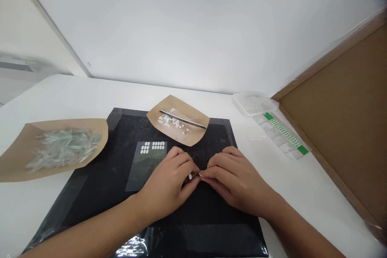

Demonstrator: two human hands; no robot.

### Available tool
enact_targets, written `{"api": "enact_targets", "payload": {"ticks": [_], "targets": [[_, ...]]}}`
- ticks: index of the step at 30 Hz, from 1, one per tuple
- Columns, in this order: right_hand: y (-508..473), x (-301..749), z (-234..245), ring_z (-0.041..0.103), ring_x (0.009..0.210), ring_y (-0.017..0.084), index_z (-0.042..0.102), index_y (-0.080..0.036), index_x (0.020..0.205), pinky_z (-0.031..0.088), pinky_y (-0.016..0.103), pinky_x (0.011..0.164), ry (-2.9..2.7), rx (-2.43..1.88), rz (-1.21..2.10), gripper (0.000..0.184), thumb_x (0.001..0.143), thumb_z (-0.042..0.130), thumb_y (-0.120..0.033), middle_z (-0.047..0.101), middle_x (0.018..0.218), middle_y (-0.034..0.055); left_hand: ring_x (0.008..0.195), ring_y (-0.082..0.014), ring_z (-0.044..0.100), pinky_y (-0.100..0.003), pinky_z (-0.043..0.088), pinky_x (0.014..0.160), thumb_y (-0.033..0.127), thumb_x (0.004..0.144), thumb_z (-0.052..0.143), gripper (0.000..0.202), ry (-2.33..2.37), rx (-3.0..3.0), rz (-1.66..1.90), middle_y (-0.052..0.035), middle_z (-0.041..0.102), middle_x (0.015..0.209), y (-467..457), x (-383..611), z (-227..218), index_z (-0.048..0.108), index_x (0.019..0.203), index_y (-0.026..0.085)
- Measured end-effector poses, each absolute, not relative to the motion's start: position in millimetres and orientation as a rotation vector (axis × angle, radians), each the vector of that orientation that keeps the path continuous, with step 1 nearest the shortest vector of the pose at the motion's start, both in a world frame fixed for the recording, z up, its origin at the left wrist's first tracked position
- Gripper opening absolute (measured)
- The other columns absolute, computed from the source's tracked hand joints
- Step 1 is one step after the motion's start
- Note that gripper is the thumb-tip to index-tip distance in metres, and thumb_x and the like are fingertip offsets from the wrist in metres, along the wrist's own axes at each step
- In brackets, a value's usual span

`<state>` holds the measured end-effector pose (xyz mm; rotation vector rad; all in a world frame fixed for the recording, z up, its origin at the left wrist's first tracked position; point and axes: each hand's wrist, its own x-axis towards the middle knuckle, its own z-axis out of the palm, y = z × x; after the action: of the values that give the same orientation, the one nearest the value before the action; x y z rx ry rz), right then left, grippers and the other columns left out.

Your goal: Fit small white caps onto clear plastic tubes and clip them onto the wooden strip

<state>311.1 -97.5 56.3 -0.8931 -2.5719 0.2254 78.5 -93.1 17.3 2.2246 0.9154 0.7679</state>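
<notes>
My left hand (173, 177) is closed, thumb and fingers pinching a small dark piece with a white oval on it (190, 176). From the other side my right hand (234, 179) meets it, fingertips pressed together at the piece's right end, where a tiny shiny bit shows. Most of the piece is hidden by the fingers, so its kind is unclear. Both hands are over a black mat (102, 197). Left of my left hand lies a clear sheet (142, 173) with rows of white oval stickers (158, 145) near its top edge.
Behind the hands, a brown paper tray (190, 139) holds white bits and a thin dark-edged stick (183, 119). Another paper tray (15, 149) at left contains clear greenish strips (66, 145). At right are a plastic tub (242, 109), a green-banded label sheet (286, 134) and a cardboard panel (341, 121).
</notes>
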Motion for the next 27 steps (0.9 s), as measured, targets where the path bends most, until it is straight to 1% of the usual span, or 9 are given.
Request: {"api": "enact_targets", "payload": {"ticks": [6, 11, 22, 27], "targets": [[-96.1, 310.5, 55.7, 0.058, 0.08, 0.016, 0.066, -0.02, 0.101, 0.036, 0.035, 0.08, -2.552, -0.899, 0.22, 0.005, 0.1, 0.063, -0.016, 0.068, 0.091, 0.0013, 0.095, -0.0218, 0.05, -0.037, 0.045, 0.086, 0.017, 0.1, 0.062, 0.007, 0.918, 2.243, 0.765, -0.0036, 0.066, 0.095, -93.0, 79.8, 14.7, 0.067, 0.095, 0.019], [-96.1, 309.3, 55.0, 0.057, 0.08, 0.015, 0.066, -0.019, 0.103, 0.036, 0.035, 0.08, -2.55, -0.896, 0.224, 0.005, 0.1, 0.063, -0.016, 0.067, 0.091, 0.0015, 0.093, -0.0216, 0.048, -0.036, 0.044, 0.084, 0.017, 0.099, 0.065, 0.007, 0.931, 2.213, 0.787, -0.0032, 0.063, 0.088, -92.4, 80.8, 14.9, 0.069, 0.094, 0.018], [-95.6, 308.6, 53.5, 0.057, 0.078, 0.015, 0.066, -0.02, 0.102, 0.035, 0.035, 0.082, -2.539, -0.902, 0.236, 0.006, 0.1, 0.063, -0.015, 0.068, 0.09, 0.0012, 0.092, -0.0214, 0.047, -0.037, 0.045, 0.084, 0.019, 0.098, 0.069, 0.006, 0.927, 2.184, 0.818, -0.0027, 0.066, 0.087, -90.5, 80.2, 13.6, 0.073, 0.094, 0.019], [-94.6, 309.4, 52.3, 0.058, 0.08, 0.015, 0.066, -0.019, 0.102, 0.036, 0.036, 0.082, -2.516, -0.888, 0.234, 0.007, 0.098, 0.065, -0.013, 0.068, 0.092, 0.0015, 0.09, -0.0209, 0.048, -0.036, 0.044, 0.084, 0.019, 0.098, 0.069, 0.006, 0.928, 2.181, 0.829, -0.0021, 0.067, 0.087, -90.5, 80.0, 14.9, 0.073, 0.094, 0.019]]}}
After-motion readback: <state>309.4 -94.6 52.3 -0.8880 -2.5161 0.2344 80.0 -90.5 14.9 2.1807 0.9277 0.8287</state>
